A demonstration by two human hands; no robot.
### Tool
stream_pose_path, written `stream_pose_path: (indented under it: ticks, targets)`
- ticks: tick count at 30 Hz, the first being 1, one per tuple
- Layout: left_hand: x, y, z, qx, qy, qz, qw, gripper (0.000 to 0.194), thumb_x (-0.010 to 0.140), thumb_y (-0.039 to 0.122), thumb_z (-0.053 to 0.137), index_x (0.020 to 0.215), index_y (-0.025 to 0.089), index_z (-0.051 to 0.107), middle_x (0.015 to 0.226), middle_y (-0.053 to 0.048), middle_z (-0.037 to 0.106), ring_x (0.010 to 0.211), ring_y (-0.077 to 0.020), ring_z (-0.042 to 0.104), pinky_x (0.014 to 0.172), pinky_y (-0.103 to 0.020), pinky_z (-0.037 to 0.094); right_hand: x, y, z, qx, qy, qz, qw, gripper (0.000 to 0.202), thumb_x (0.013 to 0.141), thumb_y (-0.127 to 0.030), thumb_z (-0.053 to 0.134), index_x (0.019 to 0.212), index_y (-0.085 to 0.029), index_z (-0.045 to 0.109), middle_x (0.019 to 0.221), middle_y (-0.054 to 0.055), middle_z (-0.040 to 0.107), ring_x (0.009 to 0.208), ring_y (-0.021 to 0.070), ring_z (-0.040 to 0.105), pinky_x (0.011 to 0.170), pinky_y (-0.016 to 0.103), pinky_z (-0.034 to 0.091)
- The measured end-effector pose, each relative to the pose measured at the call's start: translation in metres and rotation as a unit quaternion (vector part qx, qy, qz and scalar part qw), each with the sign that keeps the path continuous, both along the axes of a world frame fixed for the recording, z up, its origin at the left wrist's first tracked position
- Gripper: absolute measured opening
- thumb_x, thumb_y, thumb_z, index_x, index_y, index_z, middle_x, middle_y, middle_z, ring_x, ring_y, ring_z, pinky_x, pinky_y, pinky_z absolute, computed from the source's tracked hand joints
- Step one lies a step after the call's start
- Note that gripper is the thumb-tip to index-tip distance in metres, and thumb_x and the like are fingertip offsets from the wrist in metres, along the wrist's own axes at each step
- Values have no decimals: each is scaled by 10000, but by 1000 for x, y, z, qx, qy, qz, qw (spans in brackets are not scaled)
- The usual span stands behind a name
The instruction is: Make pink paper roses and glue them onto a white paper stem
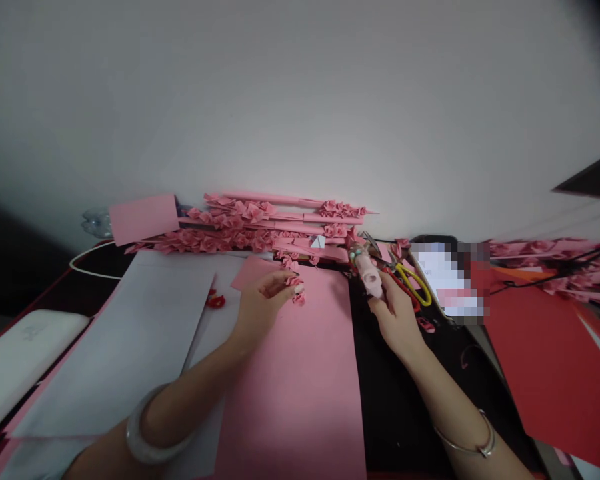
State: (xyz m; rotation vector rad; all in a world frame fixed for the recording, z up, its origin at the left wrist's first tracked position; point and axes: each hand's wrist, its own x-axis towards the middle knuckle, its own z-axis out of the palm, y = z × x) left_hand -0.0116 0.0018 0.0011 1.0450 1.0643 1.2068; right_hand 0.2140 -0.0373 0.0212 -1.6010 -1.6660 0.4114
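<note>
1. Over flat pink paper (pixel 300 380), pink folded-paper roses (pixel 299 300) are being pinched by the left hand (pixel 259 303).
2. A pale pink pistol-shaped tool (pixel 367 270) is being gripped by the right hand (pixel 396 317).
3. Presumably light, crushable, the roses are best being held by their bases.

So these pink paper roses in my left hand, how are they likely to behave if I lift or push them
The pink paper roses are probably light, looking like thin folded paper. Their curled petals may crush under a firm squeeze. Their uneven outline might catch rather than roll smoothly.
</note>
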Motion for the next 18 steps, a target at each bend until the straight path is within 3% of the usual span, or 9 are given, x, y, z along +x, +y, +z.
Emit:
stream_pose_path:
  ticks: [3, 6, 13, 18]
  targets:
    - [1, -1, 0, -5, 1, -8, 1000, 209, 645, 208, 749, 847, 179, 707, 839, -33, 727, 803, -200, 681, 767, -326, 546, -1, -2, 2, -30, 9, 20, 999, 230, 802, -247, 491, 975, -144, 603, 768, 36, 618, 627, 169, 517, 564, 271, 411]
    - [0, -1, 1, -8, 12, -8, 1000, 219, 647, 203, 742, 863, 181, 710, 846, -34, 730, 810, -202, 686, 767, -322, 548, -5, -4, 3, -64, 36, 42, 996, 202, 767, -290, 592, 901, -142, 623, 685, 9, 588, 581, 144, 483, 517, 240, 378]
    - [-4, 3, 4, 3, 24, 16, 1000, 283, 629, 202, 765, 898, 160, 690, 817, -33, 728, 799, -200, 689, 760, -325, 555, -5, -6, -3, -113, 141, 84, 980, 299, 799, -308, 577, 1025, -114, 600, 587, -23, 505, 481, 105, 407, 444, 223, 357]
    - [-3, 1, 4, 1, 41, 3, 999, 225, 648, 206, 740, 869, 175, 710, 837, -37, 738, 819, -207, 692, 776, -318, 551, -2, -6, -6, -157, 238, 136, 949, 320, 822, -386, 591, 1014, -131, 571, 512, -69, 404, 425, 83, 334, 395, 210, 305]
